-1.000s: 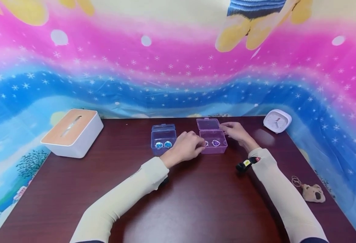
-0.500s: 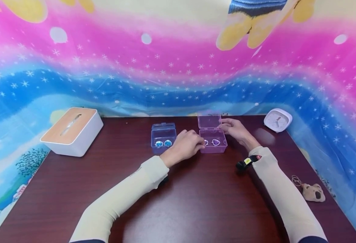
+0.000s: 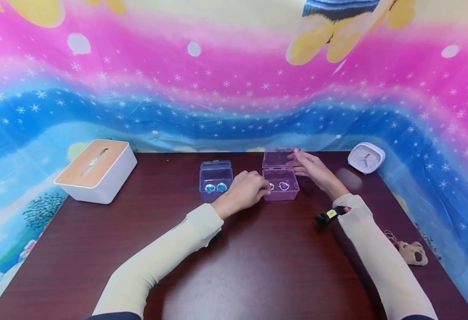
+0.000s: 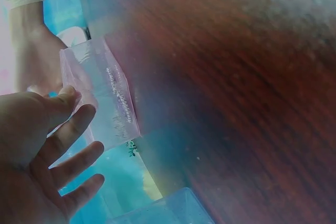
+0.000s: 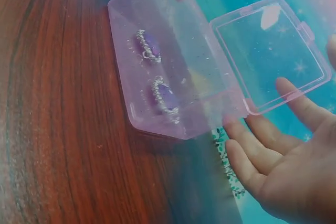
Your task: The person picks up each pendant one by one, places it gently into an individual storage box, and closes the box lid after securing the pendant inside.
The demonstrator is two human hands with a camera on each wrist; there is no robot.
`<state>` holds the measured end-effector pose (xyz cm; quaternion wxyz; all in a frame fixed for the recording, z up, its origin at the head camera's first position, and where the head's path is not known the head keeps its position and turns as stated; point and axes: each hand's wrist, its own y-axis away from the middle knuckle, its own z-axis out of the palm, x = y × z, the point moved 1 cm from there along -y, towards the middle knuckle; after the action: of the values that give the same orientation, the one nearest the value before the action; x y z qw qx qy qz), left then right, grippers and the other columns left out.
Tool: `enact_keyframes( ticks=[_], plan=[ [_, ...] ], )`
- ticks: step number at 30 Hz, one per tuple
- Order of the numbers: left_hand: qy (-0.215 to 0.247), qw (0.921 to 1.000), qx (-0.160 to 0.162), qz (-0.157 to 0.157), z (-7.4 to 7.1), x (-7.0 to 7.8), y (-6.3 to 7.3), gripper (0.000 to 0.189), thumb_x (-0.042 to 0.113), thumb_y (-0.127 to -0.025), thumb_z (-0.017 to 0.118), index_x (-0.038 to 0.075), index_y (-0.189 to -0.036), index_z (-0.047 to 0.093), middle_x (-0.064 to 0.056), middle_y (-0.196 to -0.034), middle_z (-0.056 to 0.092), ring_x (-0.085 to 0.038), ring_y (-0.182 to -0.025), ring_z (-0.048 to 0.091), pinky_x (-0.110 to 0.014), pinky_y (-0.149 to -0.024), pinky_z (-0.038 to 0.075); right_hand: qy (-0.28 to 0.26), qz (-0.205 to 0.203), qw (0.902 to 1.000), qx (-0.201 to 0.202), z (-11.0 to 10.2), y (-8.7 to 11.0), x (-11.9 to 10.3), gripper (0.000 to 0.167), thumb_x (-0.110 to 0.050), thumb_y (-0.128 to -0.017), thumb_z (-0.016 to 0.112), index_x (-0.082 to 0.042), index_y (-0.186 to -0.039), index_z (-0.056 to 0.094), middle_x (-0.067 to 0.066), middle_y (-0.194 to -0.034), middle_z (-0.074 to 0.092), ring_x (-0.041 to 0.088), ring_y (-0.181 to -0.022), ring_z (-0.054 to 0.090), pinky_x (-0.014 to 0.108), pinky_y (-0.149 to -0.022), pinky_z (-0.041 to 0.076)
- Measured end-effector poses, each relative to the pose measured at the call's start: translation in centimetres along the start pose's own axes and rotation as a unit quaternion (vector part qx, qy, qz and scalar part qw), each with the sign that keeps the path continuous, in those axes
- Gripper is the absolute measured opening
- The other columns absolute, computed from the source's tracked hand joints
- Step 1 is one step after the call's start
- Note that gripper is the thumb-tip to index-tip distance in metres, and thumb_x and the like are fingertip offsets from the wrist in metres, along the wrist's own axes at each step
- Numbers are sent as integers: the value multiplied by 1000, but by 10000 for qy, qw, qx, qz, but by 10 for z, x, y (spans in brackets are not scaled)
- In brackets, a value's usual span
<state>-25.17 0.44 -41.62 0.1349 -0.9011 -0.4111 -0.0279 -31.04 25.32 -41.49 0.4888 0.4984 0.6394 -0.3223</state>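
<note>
A see-through pink plastic box [image 3: 281, 196] stands at the back of the table, two purple teardrop jewels [image 5: 165, 97] with silver rims lying inside. Its hinged lid [image 5: 273, 51] is raised, nearly upright. My left hand [image 3: 247, 190] pinches the box's left front wall between thumb and index finger; the other fingers [image 4: 81, 161] spread free. At the lid's right edge is my right hand [image 3: 315, 171], its fingers fairly straight and one fingertip touching the lid's edge; the thumb stands apart. A similar blue box [image 3: 216, 195], lid up, holds two blue jewels [image 3: 221, 187] left of my left hand.
A white tissue box [image 3: 98, 173] with a wooden top stands at the back left. The white clock [image 3: 366, 158] is at the back right corner, and a bear keychain [image 3: 413, 254] lies near the right edge. A printed cloth [image 3: 202, 93] hangs behind the table.
The pink lid has swung further up, toward upright. My right hand has risen with it and its fingers have straightened. My left hand stays on the box wall.
</note>
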Motion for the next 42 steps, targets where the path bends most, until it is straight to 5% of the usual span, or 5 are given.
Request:
enact_keyframes(
  ticks=[9, 20, 28, 35, 42],
  plan=[
    [60, 10000, 12, -22, -1, 0, 1, 19, 32, -99, 69, 24, -111, 81, 7, -105, 80, -16, -95, 69, -32, -77, 51, 182, 44, 9997, -165, -3, 12, -1, 70, -57, -106, 43, 0, -144, 52, 29, -145, 57, 44, -136, 56, 59, -116, 41],
    [453, 9990, 25, -20, 0, 1, 1, 20, 33, -98, 71, 21, -111, 80, 5, -103, 80, -16, -94, 65, -35, -83, 52, 431, -27, 9990, -122, -8, 22, 7, 57, -44, -106, 54, 0, -142, 54, 25, -145, 59, 41, -134, 57, 56, -112, 45],
    [1038, 9898, 566, -789, -10, -2, 9, 40, 60, -93, 65, 20, -95, 63, 4, -75, 61, -13, -73, 55, -30, -69, 45, 622, -341, 9971, -268, -8, 26, 12, 47, -38, -104, 60, -6, -138, 61, 11, -138, 63, 33, -125, 62, 55, -108, 50],
    [1831, 9761, 402, -1102, -8, 0, 5, 55, 55, -105, 44, 18, -146, 53, -7, -126, 63, -22, -112, 60, -43, -100, 51, 572, -335, 9971, -368, -9, 30, 18, 47, -30, -102, 64, -6, -141, 58, 17, -142, 60, 16, -118, 64, 30, -102, 53],
    [1717, 9764, -231, -1286, -2, 2, 2, 55, 53, -107, 39, 25, -153, 48, -9, -143, 59, -27, -131, 57, -50, -110, 47, 491, -323, 9965, -601, -7, 33, 23, 50, -25, -98, 70, -9, -144, 56, 19, -149, 56, 17, -128, 59, 19, -97, 51]
  ],
)
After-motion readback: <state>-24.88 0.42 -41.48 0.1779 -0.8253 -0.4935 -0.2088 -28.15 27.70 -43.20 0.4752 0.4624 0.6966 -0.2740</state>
